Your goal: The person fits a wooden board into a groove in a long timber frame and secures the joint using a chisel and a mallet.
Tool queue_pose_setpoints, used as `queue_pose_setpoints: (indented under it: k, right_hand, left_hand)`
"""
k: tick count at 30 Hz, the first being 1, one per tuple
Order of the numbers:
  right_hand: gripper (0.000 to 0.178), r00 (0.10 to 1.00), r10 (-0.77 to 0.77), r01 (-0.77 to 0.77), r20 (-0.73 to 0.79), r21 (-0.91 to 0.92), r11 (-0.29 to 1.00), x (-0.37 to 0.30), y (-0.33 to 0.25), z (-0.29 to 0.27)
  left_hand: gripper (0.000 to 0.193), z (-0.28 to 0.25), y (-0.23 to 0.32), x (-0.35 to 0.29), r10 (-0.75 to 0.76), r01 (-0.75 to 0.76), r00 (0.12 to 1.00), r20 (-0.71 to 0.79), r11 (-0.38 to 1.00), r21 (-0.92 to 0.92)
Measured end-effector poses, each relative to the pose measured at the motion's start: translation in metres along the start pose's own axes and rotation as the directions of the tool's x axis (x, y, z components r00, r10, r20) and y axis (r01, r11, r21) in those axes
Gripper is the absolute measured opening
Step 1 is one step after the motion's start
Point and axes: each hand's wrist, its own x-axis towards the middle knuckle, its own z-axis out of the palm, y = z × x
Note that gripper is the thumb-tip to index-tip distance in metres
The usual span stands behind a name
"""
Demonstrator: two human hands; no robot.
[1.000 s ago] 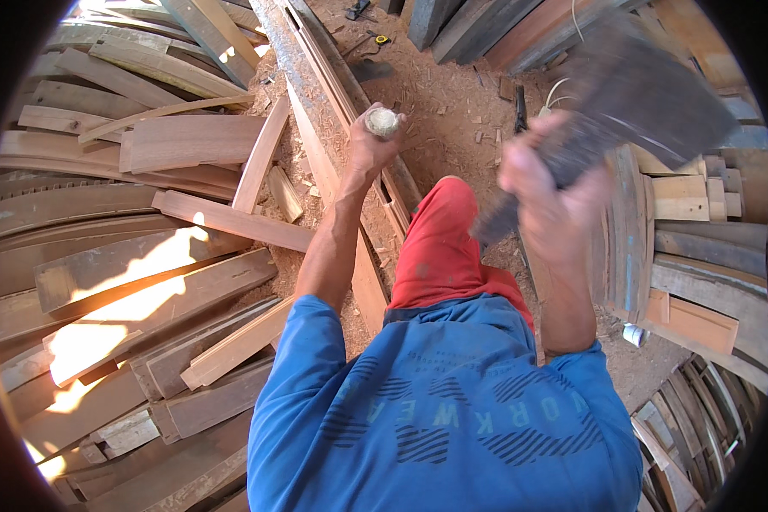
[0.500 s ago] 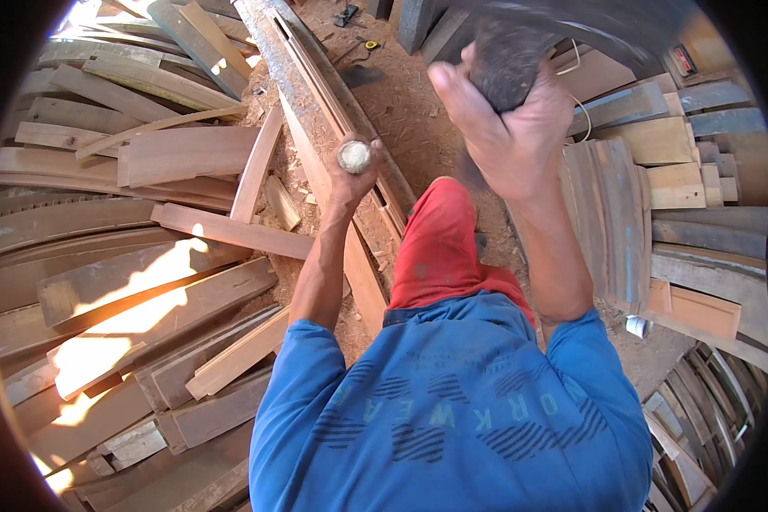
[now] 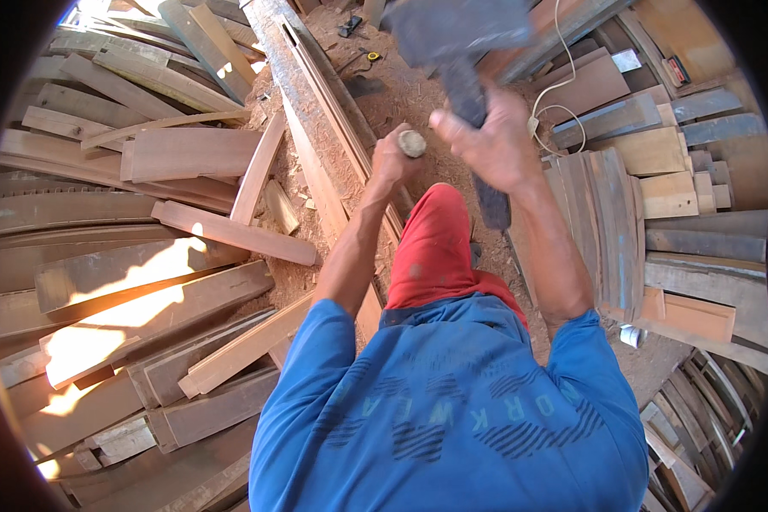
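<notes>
Boards (image 3: 192,158) fill the left side: loose pile, mixed angles, sun patches on the lower ones. Wood stack (image 3: 602,226) at right, grey to tan. Blue shirt (image 3: 444,401) takes bottom centre. Beam (image 3: 316,102) runs from the top edge down toward the person, left of the red knee (image 3: 431,239); its top is littered with sawdust. Batten (image 3: 339,105) runs along the beam's right part: long, slim, reddish-brown, dark narrow slot near its far end.

Mallet (image 3: 456,34): raised at the top edge of view, right of the beam. Dark grey, blocky head, blurred, paler smear across it; can't tell the material. Shaft is dark and thick, passes through the right hand (image 3: 499,141), blunt end sticking out below, near the knee. Right fingers curl round the shaft, thumb juts left.

Left hand (image 3: 391,160): fisted tight round a tool (image 3: 412,143), over the batten's right edge. Only the tool's round end shows, pale and rough-looking, poking out of the fist. Rest hidden, so can't tell its kind or whether it touches the wood. Mallet head is well apart from it.

Tape measure (image 3: 373,56): small, yellow and black, on the ground right of the beam.
</notes>
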Motion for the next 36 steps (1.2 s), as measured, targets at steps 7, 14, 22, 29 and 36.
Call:
queue_pose_setpoints:
  k: [7,14,22,29,36]
  right_hand:
    - [0.016,0.71,-0.463,0.617,-0.531,0.152,0.772,0.039,-0.063,-0.021]
    - [0.027,0.902,-0.023,0.296,0.431,-0.578,0.76,-0.006,0.065,0.066]
    - [0.029,0.975,-0.019,0.033,0.223,-0.061,0.998,-0.02,0.024,0.038]
    - [0.02,0.99,0.009,-0.039,0.142,0.214,0.976,-0.029,-0.015,0.003]
    - [0.013,0.945,-0.262,0.311,-0.196,0.283,0.907,-0.028,-0.061,-0.025]
  left_hand:
    - [0.02,-0.041,-0.007,-0.028,-0.039,-0.008,0.984,-0.176,0.965,-0.261]
    - [0.017,-0.043,-0.023,-0.039,0.031,-0.094,0.964,-0.262,0.969,-0.229]
    - [0.025,0.013,-0.064,-0.004,0.011,-0.061,0.99,-0.144,0.934,-0.352]
    - [0.016,-0.057,-0.025,0.002,-0.283,0.152,0.923,-0.263,0.891,-0.427]
    - [0.01,-0.038,-0.023,-0.02,-0.075,-0.067,0.928,-0.366,0.931,-0.359]
